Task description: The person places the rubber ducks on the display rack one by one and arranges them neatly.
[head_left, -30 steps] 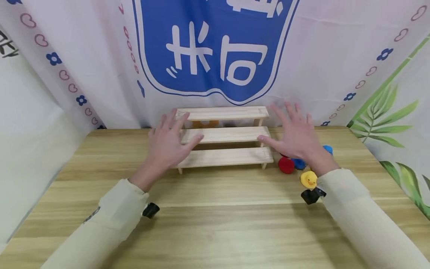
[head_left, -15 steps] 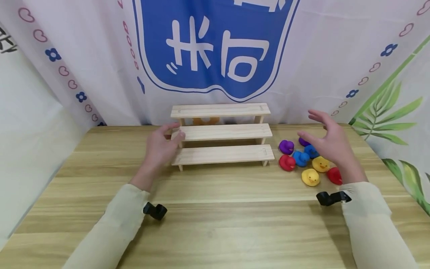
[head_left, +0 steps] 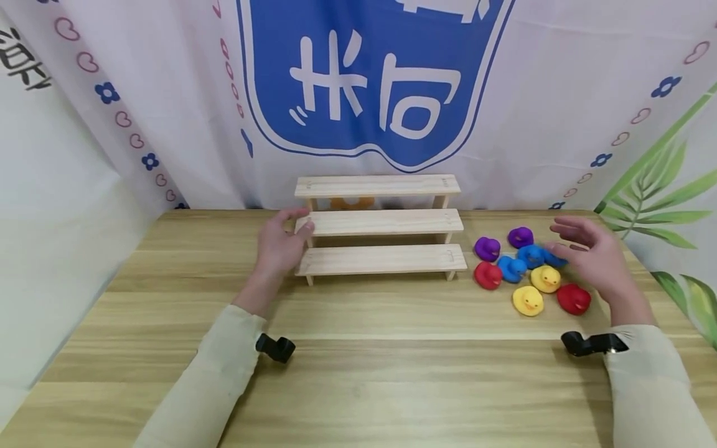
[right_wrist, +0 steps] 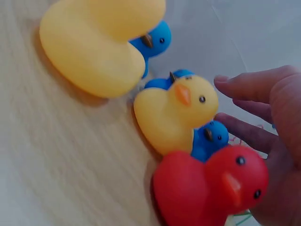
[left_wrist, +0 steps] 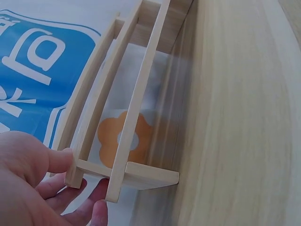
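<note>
Here's the cloth (head_left: 521,118), hanging across the whole back, a blue emblem (head_left: 372,134) on its middle with white characters! Before it spreads the surface (head_left: 358,386), wood-grained and pale. On that, towards the back, stands the rack (head_left: 381,223): three plain wooden planks, stepped, the highest at the rear.

In from the near side come two light sleeves (head_left: 201,386), and out of them, the hands! The left hand (head_left: 280,249) is at the rack's left end, pinching the middle plank, thumb above, fingers bent below. The right hand (head_left: 602,261) is over on the far right, thumb apart from loosely bent fingers, right beside the rightmost blue duck (head_left: 556,256); whether they touch, can't tell! A black mount (head_left: 276,348) sits at each wrist.

And the smallest, the ducks, all bunched on the surface to the right of the rack! Two purple ducks (head_left: 487,249) at the back, three blue ducks (head_left: 512,269) through the middle, two yellow ducks (head_left: 528,301), one of them out front, and two red ducks (head_left: 574,300), one at each side of the bunch!
</note>
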Demonstrator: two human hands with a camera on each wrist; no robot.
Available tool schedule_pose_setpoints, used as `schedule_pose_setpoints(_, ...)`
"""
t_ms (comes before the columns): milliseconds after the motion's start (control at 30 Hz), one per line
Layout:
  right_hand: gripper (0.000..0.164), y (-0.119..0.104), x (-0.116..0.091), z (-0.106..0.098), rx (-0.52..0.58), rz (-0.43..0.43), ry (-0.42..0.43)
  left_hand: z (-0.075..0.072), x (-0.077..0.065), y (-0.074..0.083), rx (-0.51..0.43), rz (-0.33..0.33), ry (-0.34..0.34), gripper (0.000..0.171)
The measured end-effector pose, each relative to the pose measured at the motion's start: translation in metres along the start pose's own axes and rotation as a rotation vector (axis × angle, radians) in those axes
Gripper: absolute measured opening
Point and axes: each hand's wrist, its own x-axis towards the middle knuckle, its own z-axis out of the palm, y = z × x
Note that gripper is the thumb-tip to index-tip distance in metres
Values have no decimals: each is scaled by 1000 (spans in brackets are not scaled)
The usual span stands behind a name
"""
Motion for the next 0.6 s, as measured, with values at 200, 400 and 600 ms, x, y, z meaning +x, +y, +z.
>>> schedule_pose_setpoints(200, 70, 17, -3, -8, 11, 17, -99, 0, 0, -1, 33, -9, 2, 42)
schedule_pose_setpoints(400, 69, 29, -4, -14, 15, 61, -160, 0, 0, 0, 22, 6, -6, 42)
schedule_pose_setpoints(600, 68, 33, 0, -15, -57, 91, -192, -1, -2, 1, 42, 7, -1, 42)
